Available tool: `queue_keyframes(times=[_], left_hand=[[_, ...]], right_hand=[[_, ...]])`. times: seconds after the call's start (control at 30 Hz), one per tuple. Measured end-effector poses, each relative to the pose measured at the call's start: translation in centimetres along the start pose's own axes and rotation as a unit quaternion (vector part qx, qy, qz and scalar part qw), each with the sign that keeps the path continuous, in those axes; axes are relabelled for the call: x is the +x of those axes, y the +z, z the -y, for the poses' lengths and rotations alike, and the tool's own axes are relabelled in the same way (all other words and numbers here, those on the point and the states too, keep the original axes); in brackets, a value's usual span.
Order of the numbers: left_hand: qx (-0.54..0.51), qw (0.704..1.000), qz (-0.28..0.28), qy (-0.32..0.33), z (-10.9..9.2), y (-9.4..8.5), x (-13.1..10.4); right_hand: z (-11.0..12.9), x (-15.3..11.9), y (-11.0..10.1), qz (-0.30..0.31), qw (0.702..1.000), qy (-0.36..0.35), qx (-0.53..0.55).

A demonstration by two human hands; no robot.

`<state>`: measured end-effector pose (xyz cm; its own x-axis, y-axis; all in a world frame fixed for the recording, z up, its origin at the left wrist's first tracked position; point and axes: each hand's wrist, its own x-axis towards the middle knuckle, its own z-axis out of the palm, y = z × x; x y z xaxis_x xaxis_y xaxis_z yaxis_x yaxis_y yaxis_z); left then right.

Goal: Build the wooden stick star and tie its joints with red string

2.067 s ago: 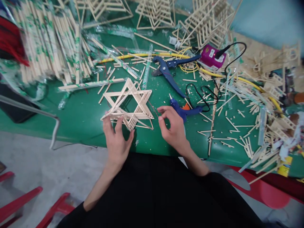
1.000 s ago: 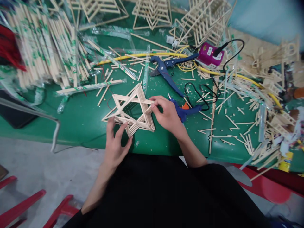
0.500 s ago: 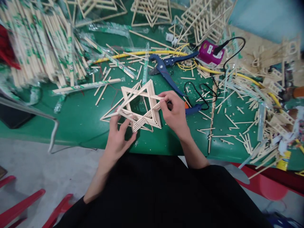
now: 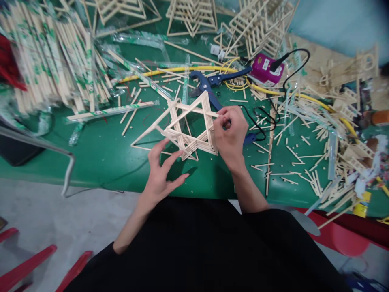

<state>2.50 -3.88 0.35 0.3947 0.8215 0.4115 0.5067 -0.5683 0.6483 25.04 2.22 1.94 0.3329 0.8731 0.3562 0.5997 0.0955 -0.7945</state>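
Note:
A six-pointed star frame (image 4: 209, 129) of layered wooden sticks is raised over the green table, tilted slightly. My right hand (image 4: 231, 136) pinches the star's right-hand point between thumb and curled fingers. At its lower left, my left hand (image 4: 161, 178) is open, thumb and fingers spread. Its fingertips are close to the star's left point; whether they touch it I cannot tell. A thin stick triangle (image 4: 148, 129) shows beneath and left of the star. Behind my right hand lies a blue-handled cutter (image 4: 205, 85), partly covered.
Wrapped chopsticks (image 4: 45, 61) are heaped at left. Finished stick stars (image 4: 193, 18) stand at the back. A purple box (image 4: 266, 69) with a black cord sits beyond a yellow cable (image 4: 170, 71). Cut stick pieces (image 4: 316, 182) litter the right side.
The star has moved right and slightly away from me with my right hand. My left hand has spread its fingers and loosened from the star's lower left.

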Motion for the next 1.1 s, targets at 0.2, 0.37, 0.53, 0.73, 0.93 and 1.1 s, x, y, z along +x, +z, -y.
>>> queue_keyframes(times=[0.2,0.37,0.53,0.73,0.93,1.1], left_hand=[[-0.031,0.987,-0.159,-0.012,-0.4,0.2,2.7],[0.025,0.963,-0.267,0.024,0.3,-1.4,4.6],[0.016,0.984,-0.164,-0.06,1.5,-2.7,5.9],[0.008,0.967,-0.231,-0.103,3.1,-3.2,6.1],[-0.039,0.964,-0.24,-0.104,3.0,-4.0,6.6],[-0.078,0.962,-0.235,-0.112,1.9,-4.3,6.7]], right_hand=[[0.5,-0.8,-0.4,-0.052,0.998,0.018,-0.01],[0.0,-0.9,-1.1,-0.081,0.996,0.019,-0.031],[-0.7,-0.6,-1.8,-0.094,0.994,0.026,-0.044],[-1.9,0.6,-3.1,-0.12,0.991,0.029,-0.049],[-2.7,1.9,-3.5,-0.158,0.986,0.028,-0.04],[-3.0,2.2,-2.6,-0.191,0.979,0.034,-0.068]])
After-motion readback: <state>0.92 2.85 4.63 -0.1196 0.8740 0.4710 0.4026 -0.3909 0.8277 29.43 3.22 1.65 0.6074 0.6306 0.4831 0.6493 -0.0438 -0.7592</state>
